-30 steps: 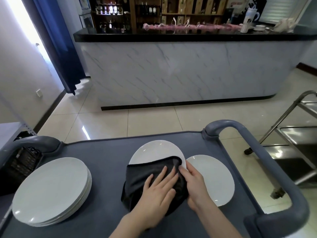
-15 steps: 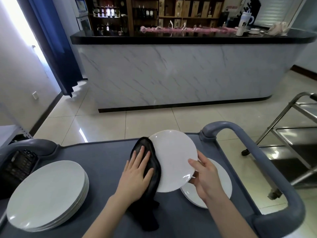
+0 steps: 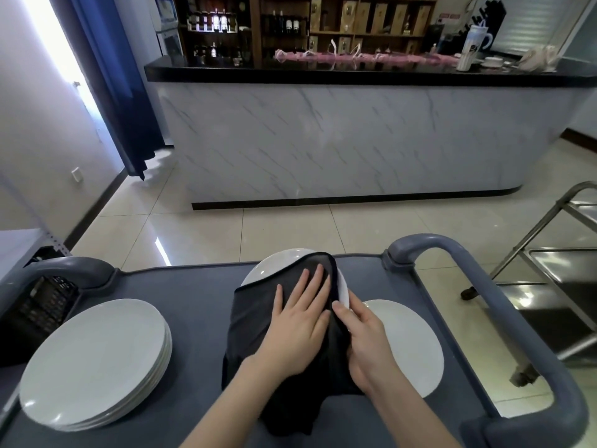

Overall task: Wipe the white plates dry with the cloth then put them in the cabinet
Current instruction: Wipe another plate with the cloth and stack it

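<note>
A white plate [image 3: 274, 268] lies in the middle of the grey cart top [image 3: 193, 295], mostly covered by a dark grey cloth [image 3: 252, 321]. My left hand [image 3: 298, 324] presses flat on the cloth over the plate, fingers straight. My right hand [image 3: 366, 337] grips the plate's right rim, thumb on top. Another white plate [image 3: 413, 344] lies flat to the right, partly under my right hand. A stack of white plates [image 3: 93, 360] sits at the left of the cart. No cabinet is in view.
The cart has raised grey handles at the left [image 3: 58, 270] and right [image 3: 478, 286]. A black crate [image 3: 42, 305] sits by the left handle. A steel trolley [image 3: 555, 270] stands at the right. A marble-fronted bar counter [image 3: 339, 140] lies ahead across tiled floor.
The plate was tipped up half a second ago with the cloth at its left edge; now it lies lower with the cloth spread over it and my left hand flat on top.
</note>
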Motion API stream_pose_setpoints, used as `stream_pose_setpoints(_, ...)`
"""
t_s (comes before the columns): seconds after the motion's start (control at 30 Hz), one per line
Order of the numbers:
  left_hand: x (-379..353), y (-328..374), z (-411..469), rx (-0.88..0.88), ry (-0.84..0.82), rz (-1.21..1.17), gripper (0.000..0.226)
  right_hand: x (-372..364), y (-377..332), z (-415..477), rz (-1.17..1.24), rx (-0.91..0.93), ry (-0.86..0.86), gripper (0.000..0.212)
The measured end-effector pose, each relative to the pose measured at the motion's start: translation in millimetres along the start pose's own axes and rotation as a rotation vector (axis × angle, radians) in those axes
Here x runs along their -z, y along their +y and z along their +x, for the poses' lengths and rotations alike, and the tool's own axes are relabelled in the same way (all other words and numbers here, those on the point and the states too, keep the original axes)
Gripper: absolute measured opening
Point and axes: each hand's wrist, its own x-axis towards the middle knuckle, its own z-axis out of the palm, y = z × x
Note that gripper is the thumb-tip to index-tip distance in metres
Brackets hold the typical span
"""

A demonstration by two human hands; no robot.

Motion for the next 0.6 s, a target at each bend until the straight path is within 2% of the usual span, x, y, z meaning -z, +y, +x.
stream_pose_setpoints(0.13,4.2,-18.3,10.9,-0.039,0.027,0.006,0.056,4.4,-3.3,-4.3,-0.079,-0.019,-0.051,0.036)
stream_pose_setpoints(0.33,3.2,-53.3,3.2,0.138,0.163,-0.037,0.062,17.2,-18.8,-6.4,-0.182,0.011,-0.06,0.045)
stream_pose_setpoints(0.4,5.1,-61.5,-4.1,0.153,0.24,-0.234,0.065,22.8,-25.8,-5.4,-0.214,0.036,-0.056,0.047)
stream_pose_setpoints(0.5,11.2,-63.5,-10.6,0.219,0.393,-0.57,0.048,28.8,-34.6,-4.2,-0.275,0.062,-0.057,0.043)
stream_pose_setpoints(0.6,21.4,-56.1,-9.5,0.295,0.49,-0.696,0.034,29.6,-39.3,-4.7,-0.353,0.096,-0.095,0.039)
